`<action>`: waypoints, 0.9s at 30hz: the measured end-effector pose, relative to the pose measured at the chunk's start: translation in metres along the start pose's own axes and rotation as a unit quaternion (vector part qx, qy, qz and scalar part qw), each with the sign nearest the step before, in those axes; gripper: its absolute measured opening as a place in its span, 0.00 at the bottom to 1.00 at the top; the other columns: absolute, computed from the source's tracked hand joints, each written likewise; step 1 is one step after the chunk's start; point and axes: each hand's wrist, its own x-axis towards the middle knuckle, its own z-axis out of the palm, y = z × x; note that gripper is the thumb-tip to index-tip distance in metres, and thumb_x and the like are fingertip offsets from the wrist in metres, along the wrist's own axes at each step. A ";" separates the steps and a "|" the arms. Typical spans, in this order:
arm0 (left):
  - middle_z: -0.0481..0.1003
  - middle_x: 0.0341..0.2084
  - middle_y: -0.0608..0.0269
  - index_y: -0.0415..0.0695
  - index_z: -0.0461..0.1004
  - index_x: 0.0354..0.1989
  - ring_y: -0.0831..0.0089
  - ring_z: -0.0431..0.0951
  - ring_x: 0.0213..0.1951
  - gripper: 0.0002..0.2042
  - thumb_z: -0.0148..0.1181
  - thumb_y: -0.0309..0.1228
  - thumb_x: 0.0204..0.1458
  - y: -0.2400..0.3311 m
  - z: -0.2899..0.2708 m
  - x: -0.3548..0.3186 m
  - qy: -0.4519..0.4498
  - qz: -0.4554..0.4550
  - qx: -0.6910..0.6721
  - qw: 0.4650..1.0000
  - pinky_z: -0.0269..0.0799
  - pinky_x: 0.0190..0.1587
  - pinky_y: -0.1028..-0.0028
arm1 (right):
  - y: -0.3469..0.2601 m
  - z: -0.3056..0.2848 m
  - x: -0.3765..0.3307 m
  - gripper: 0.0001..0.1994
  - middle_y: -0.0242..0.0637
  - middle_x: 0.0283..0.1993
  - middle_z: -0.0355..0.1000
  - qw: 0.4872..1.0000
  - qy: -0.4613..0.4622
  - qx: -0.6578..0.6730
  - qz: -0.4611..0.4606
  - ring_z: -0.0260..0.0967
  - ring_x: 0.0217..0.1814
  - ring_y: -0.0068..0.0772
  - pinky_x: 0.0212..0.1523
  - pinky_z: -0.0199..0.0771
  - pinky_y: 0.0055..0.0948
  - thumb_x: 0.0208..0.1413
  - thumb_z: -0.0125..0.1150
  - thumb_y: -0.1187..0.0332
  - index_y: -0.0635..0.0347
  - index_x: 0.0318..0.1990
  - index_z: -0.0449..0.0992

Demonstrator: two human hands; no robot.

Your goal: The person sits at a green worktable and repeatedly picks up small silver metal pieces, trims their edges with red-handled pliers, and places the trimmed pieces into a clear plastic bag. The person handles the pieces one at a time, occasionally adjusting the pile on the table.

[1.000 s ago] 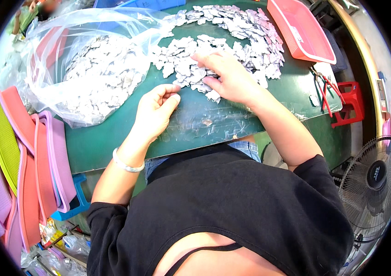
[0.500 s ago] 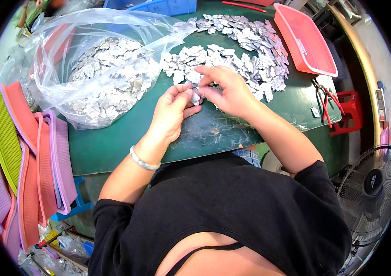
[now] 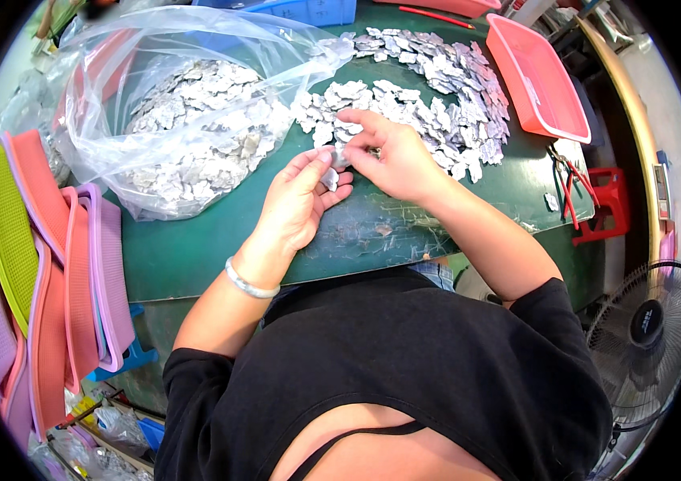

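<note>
My left hand, a pale bangle on its wrist, is closed by thumb and forefinger on a small silver-grey irregular piece. My right hand pinches the same piece from the other side, its forefinger stretched out. A second grey piece rests against the left fingers, below the thumb. Just beyond my hands, many similar flat grey pieces lie in a curved band on the green table. A big clear plastic bag at the left holds a heap of such pieces.
A pink-red plastic basket stands at the far right, near red-handled pliers and one loose piece. Stacked coloured baskets are at the left. A blue bin is at the back; a fan stands right.
Both hands still meet at the piece. My left fingers have opened out somewhat, showing the second piece more plainly. The whole view has shifted slightly.
</note>
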 end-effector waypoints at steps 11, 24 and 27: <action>0.71 0.27 0.62 0.43 0.67 0.31 0.71 0.73 0.29 0.02 0.51 0.27 0.51 0.002 -0.014 0.001 -0.005 -0.026 -0.046 0.999 0.70 0.31 0.76 | 0.026 -0.017 0.027 0.22 0.35 0.30 0.72 0.945 0.018 -0.308 -0.106 0.65 0.38 0.41 0.41 0.65 0.36 0.44 0.57 0.73 0.60 0.50 0.65; 0.70 0.29 0.61 0.40 0.65 0.42 0.73 0.71 0.28 0.10 0.49 0.26 0.51 0.006 -0.010 0.006 -0.029 -0.004 -0.001 1.000 0.67 0.29 0.77 | 0.012 -0.017 0.019 0.23 0.32 0.29 0.73 0.998 0.033 -0.053 -0.013 0.68 0.31 0.22 0.36 0.66 0.22 0.47 0.54 0.77 0.62 0.54 0.63; 0.70 0.27 0.63 0.41 0.66 0.41 0.75 0.71 0.28 0.09 0.52 0.28 0.52 0.007 -0.005 0.005 -0.030 0.014 -0.001 0.999 0.66 0.28 0.78 | 0.004 -0.015 0.017 0.23 0.31 0.29 0.73 0.998 0.001 0.051 0.025 0.67 0.31 0.17 0.36 0.66 0.19 0.48 0.55 0.76 0.64 0.54 0.62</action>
